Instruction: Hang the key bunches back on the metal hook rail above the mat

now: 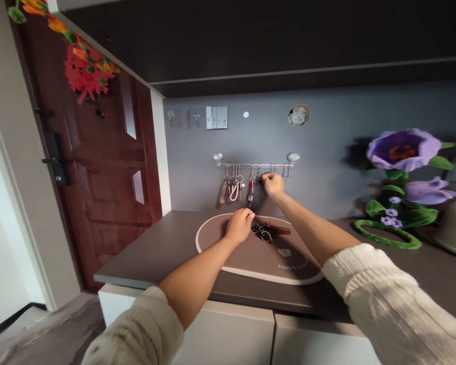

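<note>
My right hand (pixel 273 185) is up at the clear hook rail (pixel 255 165) on the grey wall, its fingers pinched on a small dark bunch of keys (pixel 260 179) at one of the hooks. My left hand (pixel 240 224) is lower, above the brown mat (pixel 213 238), with its fingers curled together; whatever they hold, if anything, is hidden. Just right of it lie more keys on rings (pixel 266 236) with a brown-red strap (pixel 280 229). From the rail's left part hang several key bunches, including a pink loop (pixel 234 192), a brown fob (pixel 223 192) and a red key holder (pixel 251 188).
A dark shelf (pixel 273 40) overhangs the counter (pixel 152 243). Purple fabric flowers (pixel 403 149) with a green ring base (pixel 387 242) stand at right. At left is a dark red door (pixel 99 203). White cabinet fronts (pixel 228 329) are below.
</note>
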The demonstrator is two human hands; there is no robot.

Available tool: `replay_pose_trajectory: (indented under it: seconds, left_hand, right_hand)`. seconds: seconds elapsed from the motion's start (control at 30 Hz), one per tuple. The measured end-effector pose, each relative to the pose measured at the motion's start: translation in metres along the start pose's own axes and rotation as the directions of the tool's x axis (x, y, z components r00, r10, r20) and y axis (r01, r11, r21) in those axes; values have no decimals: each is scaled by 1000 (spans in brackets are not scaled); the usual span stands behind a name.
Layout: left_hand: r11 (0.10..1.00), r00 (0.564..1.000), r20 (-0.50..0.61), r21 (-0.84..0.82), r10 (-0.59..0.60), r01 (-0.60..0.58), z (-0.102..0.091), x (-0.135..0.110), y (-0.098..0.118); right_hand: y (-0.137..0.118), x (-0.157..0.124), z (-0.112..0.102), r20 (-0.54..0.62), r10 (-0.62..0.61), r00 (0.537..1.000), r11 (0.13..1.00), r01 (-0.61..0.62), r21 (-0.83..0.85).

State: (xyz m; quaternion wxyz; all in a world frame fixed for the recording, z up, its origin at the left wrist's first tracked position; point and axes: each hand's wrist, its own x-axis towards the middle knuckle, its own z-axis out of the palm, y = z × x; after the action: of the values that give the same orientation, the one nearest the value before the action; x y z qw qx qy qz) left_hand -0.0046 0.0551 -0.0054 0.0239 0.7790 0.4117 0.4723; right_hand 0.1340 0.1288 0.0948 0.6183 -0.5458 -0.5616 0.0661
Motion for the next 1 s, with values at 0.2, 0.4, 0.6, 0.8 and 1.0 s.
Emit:
replay_pose_trajectory:
  seconds: [0.2,0.4,0.6,0.8,1.0]
  left_hand:
    - [1000,1000,0,-12,-9,9,1,0,-1]
    - [999,1000,7,-18,-28,28,1,1,-2]
    - [999,999,9,-11,-33,34,0,1,-2]
    - [999,999,0,-37,-35,35,1,1,-5]
    - [998,998,33,-30,-59,60,0,2,-6]
  right_hand:
    - [7,10,7,-9,27,1000,999,-27,45]
    - [13,18,14,-18,9,1000,993,-7,117]
    - [18,18,15,-16,45,999,992,-43,116]
    - [20,13,14,16,76,997,994,-77,73]
    - [18,5,12,57,87,995,993,-91,77]
